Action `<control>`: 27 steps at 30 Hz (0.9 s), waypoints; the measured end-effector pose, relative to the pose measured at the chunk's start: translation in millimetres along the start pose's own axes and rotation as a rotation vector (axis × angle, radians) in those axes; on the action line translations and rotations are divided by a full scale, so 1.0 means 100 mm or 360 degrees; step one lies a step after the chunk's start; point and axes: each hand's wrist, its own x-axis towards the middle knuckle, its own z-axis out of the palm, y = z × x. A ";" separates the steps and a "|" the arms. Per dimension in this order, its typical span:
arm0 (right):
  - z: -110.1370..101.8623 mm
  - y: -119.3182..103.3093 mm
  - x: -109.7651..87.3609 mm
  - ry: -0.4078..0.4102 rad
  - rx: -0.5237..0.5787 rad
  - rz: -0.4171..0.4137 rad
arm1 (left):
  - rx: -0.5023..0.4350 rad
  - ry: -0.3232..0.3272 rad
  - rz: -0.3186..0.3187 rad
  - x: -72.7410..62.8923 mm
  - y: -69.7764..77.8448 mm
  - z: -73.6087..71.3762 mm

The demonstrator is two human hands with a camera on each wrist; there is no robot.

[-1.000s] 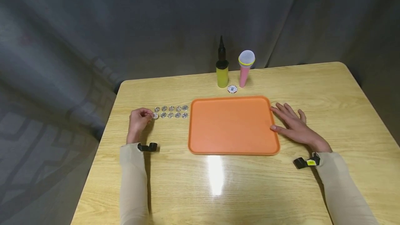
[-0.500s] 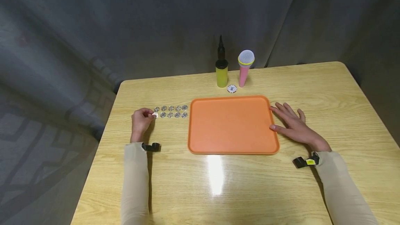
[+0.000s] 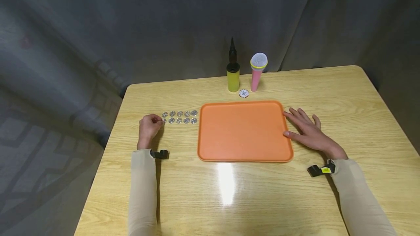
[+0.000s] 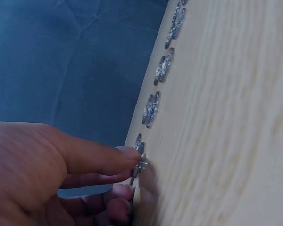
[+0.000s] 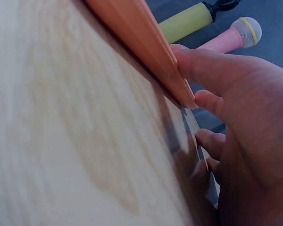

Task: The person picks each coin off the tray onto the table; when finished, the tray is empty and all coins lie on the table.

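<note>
Silver coins [image 3: 178,120] lie flat in two rows on the left part of the table. My left hand [image 3: 149,128] is at the left end of the nearer row, pinching the end coin [image 3: 164,121] by its left side between thumb and fingertips. In the left wrist view the thumb overlaps this coin [image 4: 142,162], so part of it is hidden. Spread out on the right, my right hand [image 3: 308,132] touches the right rim of the orange tray [image 3: 246,132] with thumb and forefinger. In the right wrist view its thumb lies against the tray's edge [image 5: 151,42].
Behind the tray stand a yellow hand pump [image 3: 233,79] with a black top and a pink toy microphone [image 3: 256,77]. A white poker chip [image 3: 244,93] lies in front of them. Grey curtains [image 3: 183,28] hang along the back and left of the wooden table [image 3: 183,192].
My left hand has shifted slightly right, and the end coin, earlier brightly lit and seemingly tilted, now sits in line with its row. The right hand and tray stay put.
</note>
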 end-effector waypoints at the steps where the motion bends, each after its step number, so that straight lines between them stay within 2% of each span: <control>1: 0.00 0.00 0.00 0.0000 -0.0001 0.0000 | -0.0010 -0.0009 0.0003 0.00 0.00 -0.01; 5: 0.00 0.00 -0.01 -0.0002 0.0000 0.0004 | -0.0079 0.0008 0.0020 -0.01 -0.04 -0.05; 11: 0.00 0.00 -0.02 -0.0003 0.0002 0.0011 | -0.0125 0.0227 -0.0006 -0.02 -0.08 -0.11; 14: -0.01 0.00 -0.01 0.0002 -0.0002 0.0007 | -0.0143 0.0298 -0.0023 -0.02 -0.07 -0.12; 19: 0.00 0.01 -0.01 0.0005 -0.0012 -0.0002 | -0.0180 0.0333 -0.0031 -0.02 -0.05 -0.10; 27: 0.01 0.01 0.00 0.0000 -0.0006 -0.0016 | -0.0159 0.0314 -0.0025 -0.03 -0.04 -0.08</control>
